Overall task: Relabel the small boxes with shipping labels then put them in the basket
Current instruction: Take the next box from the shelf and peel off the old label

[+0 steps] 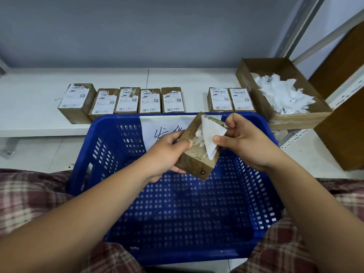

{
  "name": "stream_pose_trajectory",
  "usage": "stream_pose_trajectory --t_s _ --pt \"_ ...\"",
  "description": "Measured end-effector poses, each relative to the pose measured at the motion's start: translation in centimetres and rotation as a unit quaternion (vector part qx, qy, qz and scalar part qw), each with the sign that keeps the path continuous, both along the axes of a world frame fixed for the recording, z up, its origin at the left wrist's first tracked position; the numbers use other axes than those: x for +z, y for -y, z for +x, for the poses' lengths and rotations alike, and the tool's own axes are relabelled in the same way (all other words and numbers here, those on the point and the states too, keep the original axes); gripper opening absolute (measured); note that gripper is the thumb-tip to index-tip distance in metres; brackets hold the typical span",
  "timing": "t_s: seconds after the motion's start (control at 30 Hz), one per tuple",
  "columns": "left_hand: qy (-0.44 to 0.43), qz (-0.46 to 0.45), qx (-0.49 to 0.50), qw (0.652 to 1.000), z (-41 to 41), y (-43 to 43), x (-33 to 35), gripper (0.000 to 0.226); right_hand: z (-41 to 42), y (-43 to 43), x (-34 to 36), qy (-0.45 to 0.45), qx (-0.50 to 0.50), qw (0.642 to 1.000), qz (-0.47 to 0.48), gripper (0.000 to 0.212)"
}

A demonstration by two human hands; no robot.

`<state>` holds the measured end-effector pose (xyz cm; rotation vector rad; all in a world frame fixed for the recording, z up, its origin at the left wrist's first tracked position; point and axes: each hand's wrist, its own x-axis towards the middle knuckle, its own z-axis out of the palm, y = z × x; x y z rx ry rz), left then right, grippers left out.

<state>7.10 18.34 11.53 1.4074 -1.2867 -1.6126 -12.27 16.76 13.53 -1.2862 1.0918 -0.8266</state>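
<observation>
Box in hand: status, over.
Left hand grips box over basket. Right hand pinches half-peeled label. Seven boxes on shelf. Nothing blocking.

Soft, cool light from above leaves the white shelf top (39,91) bright, with faint shadows under the far brown cardboard boxes (128,100), while the blue perforated plastic basket (110,123) darkens on its near side. The taped brown cardboard box (197,160) held over it shows a weak sheen beside its bright white paper label (211,133). The wide lens tilts the grey metal upright (301,22) at far right, and the red-and-cream plaid fabric (29,194) in the near corners looks soft.
</observation>
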Motion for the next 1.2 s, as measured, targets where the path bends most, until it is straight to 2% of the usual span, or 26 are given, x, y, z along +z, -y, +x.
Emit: stream_pose_trajectory --t_s 0.3,0.43,0.53,0.57,0.7,0.8,0.9,1.0,1.2 --pt "0.004 0.007 -0.004 1.000 0.0 -0.1 0.3 0.018 -0.3 0.0 0.2 0.026 -0.003 1.000 0.003 0.034" --pt "-0.022 0.015 0.031 0.999 0.0 -0.7 -0.3 0.014 0.5 -0.5 -0.7 -0.026 -0.015 0.999 -0.037 0.019" --pt "-0.033 0.039 0.051 0.997 0.0 -1.0 -0.7 0.080 1.4 -1.1 -1.5 -0.061 -0.009 0.994 -0.091 0.017" --pt "-0.028 0.045 0.056 0.997 0.0 -1.1 -0.8 0.088 1.8 -1.4 -1.7 -0.069 -0.011 0.992 -0.103 0.018" --pt "0.017 0.051 0.087 0.995 -0.3 -1.0 -1.1 0.062 2.8 -2.0 -2.6 -0.123 -0.030 0.984 -0.124 0.023" --pt "0.027 0.045 0.107 0.993 -0.2 -0.8 -1.5 0.051 2.9 -2.3 -2.8 -0.121 -0.025 0.985 -0.121 0.027" --pt "0.012 0.045 0.122 0.991 0.0 -0.7 -1.6 0.051 2.9 -2.3 -2.9 -0.180 -0.033 0.975 -0.123 0.019" --pt "0.005 0.043 0.132 0.990 0.0 -0.7 -1.5 0.052 3.0 -2.2 -3.5 -0.237 -0.039 0.962 -0.130 0.023" --pt "0.002 0.047 0.142 0.989 0.0 -0.7 -1.6 0.055 3.3 -2.0 -4.2 -0.211 -0.051 0.973 -0.081 0.018"
